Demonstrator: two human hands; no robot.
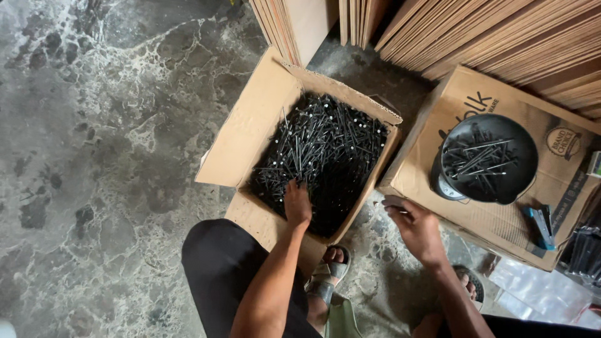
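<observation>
Nails (322, 147), black and long, are filling an open cardboard box (247, 134) on the mottled stone floor (94, 156), and the person crouching over it is working them by the handful. From the head view, the left hand (297, 203) is digging into the near edge of the heap, fingers curling down among the shafts; whether it is already closing on a bunch I cannot tell, since the fingertips are buried. The right hand (413, 226) is hovering over the floor between the box and a second, flat carton (501, 216), fingers loosely curled around what looks like a few thin nails, though the blur is making that hard to confirm. On the flat carton a black round bowl (489, 158) is sitting on a small weighing scale (446, 184), holding a scatter of nails, with a blue stapler (539, 226) lying just beside it.

By my judgement, gathering is the step in hand. The next move is calling for a firm pinch on a loose, prickly bundle and a clean lift clear of the box wall.

Much is staying out of reach: the scale's dial is mostly hidden beneath the bowl, stacked wooden boards (501, 37) are running off the top edge, dark packets at the right edge are cut off, and the person's sandalled feet (328, 275) are partly covered by the forearms.
</observation>
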